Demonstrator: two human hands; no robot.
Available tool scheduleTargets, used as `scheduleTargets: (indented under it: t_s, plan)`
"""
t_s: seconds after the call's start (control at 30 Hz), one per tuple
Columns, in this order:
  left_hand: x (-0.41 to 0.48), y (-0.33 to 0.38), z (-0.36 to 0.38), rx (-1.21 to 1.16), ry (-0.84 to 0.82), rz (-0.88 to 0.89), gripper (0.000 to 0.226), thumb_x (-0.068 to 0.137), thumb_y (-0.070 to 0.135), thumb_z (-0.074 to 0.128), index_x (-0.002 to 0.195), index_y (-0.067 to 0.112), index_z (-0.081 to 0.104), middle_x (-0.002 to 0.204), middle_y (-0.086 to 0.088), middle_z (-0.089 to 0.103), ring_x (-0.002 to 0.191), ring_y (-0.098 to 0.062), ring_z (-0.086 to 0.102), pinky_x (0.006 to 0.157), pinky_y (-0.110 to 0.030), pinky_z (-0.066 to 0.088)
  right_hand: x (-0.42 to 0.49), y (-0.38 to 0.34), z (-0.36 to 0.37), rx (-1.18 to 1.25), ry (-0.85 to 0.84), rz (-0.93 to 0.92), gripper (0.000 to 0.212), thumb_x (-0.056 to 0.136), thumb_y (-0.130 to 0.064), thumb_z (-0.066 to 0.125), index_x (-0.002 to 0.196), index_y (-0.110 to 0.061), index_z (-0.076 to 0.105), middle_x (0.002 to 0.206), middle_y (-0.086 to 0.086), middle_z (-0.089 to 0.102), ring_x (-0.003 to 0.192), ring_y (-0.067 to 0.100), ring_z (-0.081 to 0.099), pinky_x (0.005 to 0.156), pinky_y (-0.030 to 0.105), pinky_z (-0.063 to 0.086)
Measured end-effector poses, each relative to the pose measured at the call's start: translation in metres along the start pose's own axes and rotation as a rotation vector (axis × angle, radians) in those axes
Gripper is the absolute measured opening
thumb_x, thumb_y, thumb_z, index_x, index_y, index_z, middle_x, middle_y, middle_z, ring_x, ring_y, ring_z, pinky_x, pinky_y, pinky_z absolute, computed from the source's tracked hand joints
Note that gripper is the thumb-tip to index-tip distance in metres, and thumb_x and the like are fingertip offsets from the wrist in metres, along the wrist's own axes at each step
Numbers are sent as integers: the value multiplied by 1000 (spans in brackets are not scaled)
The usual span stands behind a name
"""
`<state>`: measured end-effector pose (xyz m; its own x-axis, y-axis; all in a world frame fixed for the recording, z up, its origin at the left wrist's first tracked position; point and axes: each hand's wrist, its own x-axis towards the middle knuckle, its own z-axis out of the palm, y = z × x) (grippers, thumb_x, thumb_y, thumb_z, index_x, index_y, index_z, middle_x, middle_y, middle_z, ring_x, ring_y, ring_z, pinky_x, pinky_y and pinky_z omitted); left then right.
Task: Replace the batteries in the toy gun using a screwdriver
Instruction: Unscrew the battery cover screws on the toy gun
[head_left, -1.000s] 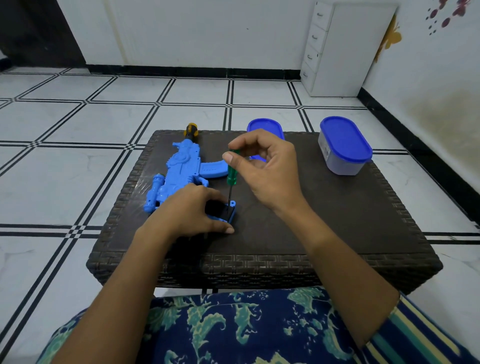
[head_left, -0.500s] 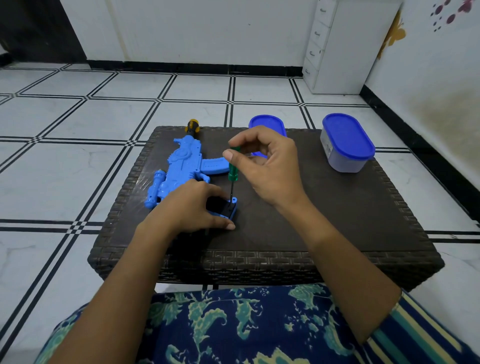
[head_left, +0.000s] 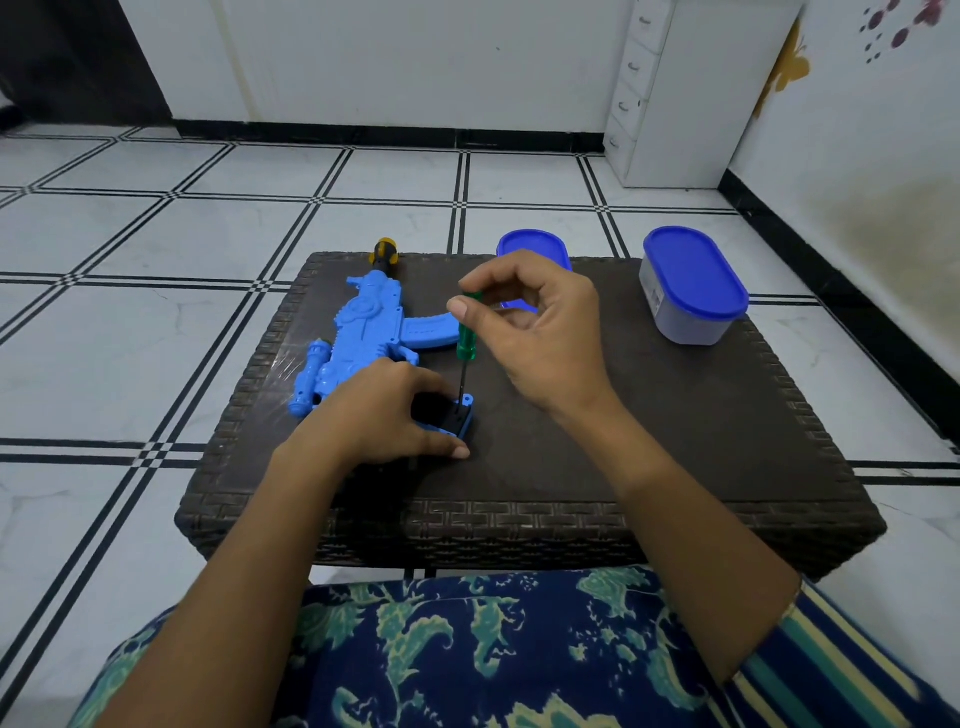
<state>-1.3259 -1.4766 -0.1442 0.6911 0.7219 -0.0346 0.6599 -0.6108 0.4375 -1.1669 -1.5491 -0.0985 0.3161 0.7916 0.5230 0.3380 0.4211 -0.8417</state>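
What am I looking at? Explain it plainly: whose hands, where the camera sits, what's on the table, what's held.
There is no machine here. A person works with bare hands, and the single picture comes from a camera worn on their head, looking down. On the dark woven table lie a blue toy gun, a yellow-and-black tool handle behind it, a blue-lidded tub and a second blue lid partly hidden by the right hand. That hand pinches a green screwdriver, held upright with its tip on the gun's black near end. The left hand holds that end steady.
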Motion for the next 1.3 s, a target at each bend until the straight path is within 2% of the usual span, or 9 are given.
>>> scheduleTargets:
  t_s: [0.13,0.53,0.73,0.83,0.9,0.97,1.07,1.13,1.3]
  plan:
    - [1,-1,1,2,3,-7,70,58,65,79,117,31,66,103,9,69,99,-10,61,85,-35,52,0,1,1,-4,-10,-4,15,80,-2,77,85,-13,69,87,2,70,79,15,67,67,40,61]
    - [1,-4,2,1,-3,-14,69,56,70,76,114,34,66,100,10,69,96,-11,62,82,-37,53,-1,-5,3,0,-56,28,29,74,-9,83,79,-28,62,81,-8,67,74,16,68,64,34,59]
    - [0,-2,1,19,10,-10,67,58,67,77,114,32,66,99,9,69,95,-11,61,83,-36,52,-3,-5,3,97,-136,69,19,85,3,70,89,-14,62,97,7,73,94,13,71,78,22,56]
    - [0,-2,2,9,8,-10,67,58,67,77,114,32,66,100,9,70,96,-10,62,83,-36,52,-4,-7,4,107,-146,94,18,84,-3,73,90,-16,62,100,6,70,81,10,71,67,21,55]
    - [0,-2,2,-3,9,-10,67,58,66,78,114,31,67,100,9,70,96,-9,62,84,-35,52,-4,-7,5,88,-109,91,23,80,-8,79,86,-23,63,100,4,66,73,16,70,62,24,56]
    - [0,-2,2,-1,13,-9,68,58,66,78,115,32,66,100,10,70,96,-8,62,84,-35,52,-2,-5,5,64,-71,69,28,77,-8,82,82,-27,62,93,3,64,83,22,70,65,34,60]
    - [0,-2,2,8,16,-4,67,58,67,77,114,32,67,97,10,70,92,-9,62,82,-35,52,0,-4,4,80,-82,83,27,78,-2,79,81,-24,63,86,-1,67,83,9,68,69,29,60]
    - [1,-3,2,4,13,0,66,57,68,77,112,32,67,93,12,69,89,-8,61,79,-35,53,0,-5,4,76,-107,85,26,82,1,75,84,-23,64,92,4,72,89,11,69,73,25,58]
    - [1,-4,1,2,7,3,65,57,67,77,112,33,67,96,14,69,90,-6,61,81,-32,53,-1,-2,1,81,-140,96,14,88,-1,68,97,-11,68,100,6,73,98,17,69,77,36,61]
